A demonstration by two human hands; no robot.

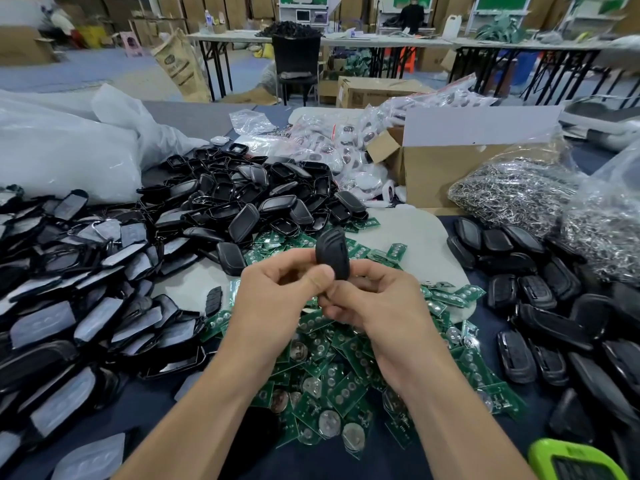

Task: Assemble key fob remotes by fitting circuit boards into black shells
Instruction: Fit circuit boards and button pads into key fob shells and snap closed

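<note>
Fob [330, 252] stands nearly upright between 2 hands, its top sticking up above the fingertips and its ridged black side facing the camera. The left hand [280, 289] pinches its lower half, thumb in front and fingers curled behind. The right hand [377, 299] grasps the bottom end from the right and below, fingers curled in under the left thumb. Both hands hang above the table, over a heap of green boards [322, 375] that spreads under the wrists.

Nearest of all, at the bottom right corner, sits a green-cased device [575, 459]. Left of the boards lies a pile of black shells with grey film [69, 306]. To the right lie rows of closed black fobs [536, 306]. Beyond the hands is a mound of empty black shells [242, 195]. Behind it are white plastic sacks [52, 150] on the left, clear bags of white parts [346, 143] in the middle, a cardboard box [450, 168] and a bag of metal rings [512, 192] on the right. Farther off stand a black chair [298, 64] and long tables [381, 41], with a person [412, 15] at the back.
</note>
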